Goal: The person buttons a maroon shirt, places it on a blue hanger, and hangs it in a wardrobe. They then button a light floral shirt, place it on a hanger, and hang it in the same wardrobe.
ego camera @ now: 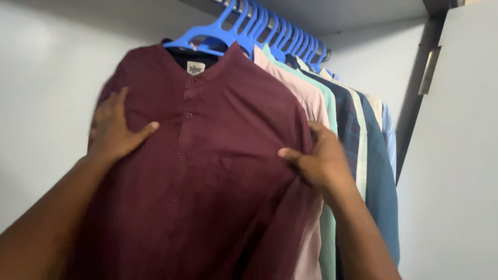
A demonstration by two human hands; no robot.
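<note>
Head view, maroon shirt: a collarless, buttoned maroon shirt (218, 171) fills the middle of the frame, hanging from a blue hanger (210, 36) at about 12 o'clock; it is the front garment of the row.

Head view, left hand: the left hand (115, 129) lies at 9 o'clock from the shirt's button line, palm flat on the chest cloth, fingers spread apart and pointing up, thumb stretched toward the buttons; it presses rather than pinches.

Head view, right hand: the right hand (317, 158) sits at 3 o'clock on the shirt's outer side, thumb in front and fingers curled behind the edge, closed on the maroon cloth (the fabric puckers into folds just below it).

Head view, other shirts: behind the maroon one, toward 2 o'clock, hang a pale pink shirt (311, 103), a mint green shirt (329, 111), a dark checked shirt (348, 129) and a blue shirt (381, 181), touching one another.

Head view, hangers: a row of blue hangers (290, 36) runs off toward 1 o'clock under the closet top.

Head view, surroundings: a pale wall (46, 78) at 9 o'clock; a light door panel (456, 155) at 3 o'clock.
</note>
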